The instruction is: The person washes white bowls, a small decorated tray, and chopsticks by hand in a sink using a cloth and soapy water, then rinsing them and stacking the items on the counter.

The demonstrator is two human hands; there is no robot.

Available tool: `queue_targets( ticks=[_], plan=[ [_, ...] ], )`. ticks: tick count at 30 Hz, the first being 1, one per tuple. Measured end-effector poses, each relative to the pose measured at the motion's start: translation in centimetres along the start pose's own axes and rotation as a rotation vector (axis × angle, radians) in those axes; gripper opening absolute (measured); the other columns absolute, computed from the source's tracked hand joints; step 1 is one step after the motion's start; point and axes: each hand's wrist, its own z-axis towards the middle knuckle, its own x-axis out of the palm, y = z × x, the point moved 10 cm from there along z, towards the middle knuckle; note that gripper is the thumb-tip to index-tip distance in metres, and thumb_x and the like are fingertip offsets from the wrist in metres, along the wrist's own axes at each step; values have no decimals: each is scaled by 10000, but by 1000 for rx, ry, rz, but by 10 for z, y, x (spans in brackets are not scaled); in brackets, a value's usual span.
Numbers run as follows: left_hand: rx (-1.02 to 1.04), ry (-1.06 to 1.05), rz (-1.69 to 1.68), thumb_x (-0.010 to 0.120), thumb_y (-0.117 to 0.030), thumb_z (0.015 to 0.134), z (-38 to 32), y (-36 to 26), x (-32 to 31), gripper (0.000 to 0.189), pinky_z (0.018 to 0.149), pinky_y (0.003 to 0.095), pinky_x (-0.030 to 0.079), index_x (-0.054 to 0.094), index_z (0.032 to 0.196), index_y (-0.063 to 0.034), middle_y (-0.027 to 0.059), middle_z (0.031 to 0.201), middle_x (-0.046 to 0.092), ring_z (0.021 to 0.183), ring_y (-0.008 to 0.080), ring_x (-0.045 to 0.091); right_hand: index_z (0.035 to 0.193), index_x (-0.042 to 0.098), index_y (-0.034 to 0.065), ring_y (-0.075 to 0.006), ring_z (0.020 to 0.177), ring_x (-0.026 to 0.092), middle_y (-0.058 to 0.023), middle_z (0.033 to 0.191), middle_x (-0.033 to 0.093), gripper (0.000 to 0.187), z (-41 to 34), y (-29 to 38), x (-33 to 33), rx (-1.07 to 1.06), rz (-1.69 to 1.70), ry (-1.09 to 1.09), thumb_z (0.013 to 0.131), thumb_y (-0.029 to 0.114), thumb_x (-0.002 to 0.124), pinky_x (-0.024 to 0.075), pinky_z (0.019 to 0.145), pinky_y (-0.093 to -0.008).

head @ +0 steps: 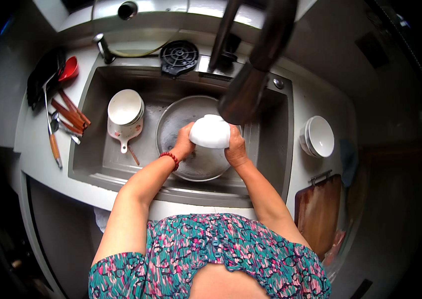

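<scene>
Between my two hands is a white bowl [210,132], tilted on its side under the dark pull-out faucet head [241,95]. My left hand [184,140] grips its left side, a red bead bracelet on the wrist. At the bowl's right side, my right hand [237,147] is closed on the rim. Below them a large round metal basin [203,170] lies in the stainless steel sink [121,168]. To its left, stacked bowls [125,107] sit on a white patterned dish with a handle [124,133], near a thin brown stick [134,154].
Stacked white bowls [321,136] stand on the right counter, above a wooden cutting board [319,213]. The left counter holds a red ladle [69,68], chopsticks [69,115] and a wooden-handled utensil [54,147]. A black round grate [179,54] rests on the sink's back edge.
</scene>
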Motion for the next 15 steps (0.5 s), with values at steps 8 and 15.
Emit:
queue_targets(
  ticks=[8, 15],
  plan=[
    [89, -22, -74, 498, 44, 747, 2, -21, 28, 214, 708, 308, 474, 590, 935, 3, 141, 862, 635, 815, 230, 618, 1004, 504, 14, -355, 859, 560, -185, 905, 569, 296, 4, 2, -60, 127, -6, -82, 720, -67, 485, 465, 716, -372],
    [-226, 290, -610, 520, -14, 811, 23, -119, 106, 117, 536, 276, 497, 514, 920, 30, 102, 748, 597, 618, 164, 604, 919, 556, 32, -310, 635, 591, -149, 721, 581, 271, 4, 14, -199, 77, -198, -495, 672, -80, 555, 469, 560, -341]
  ],
)
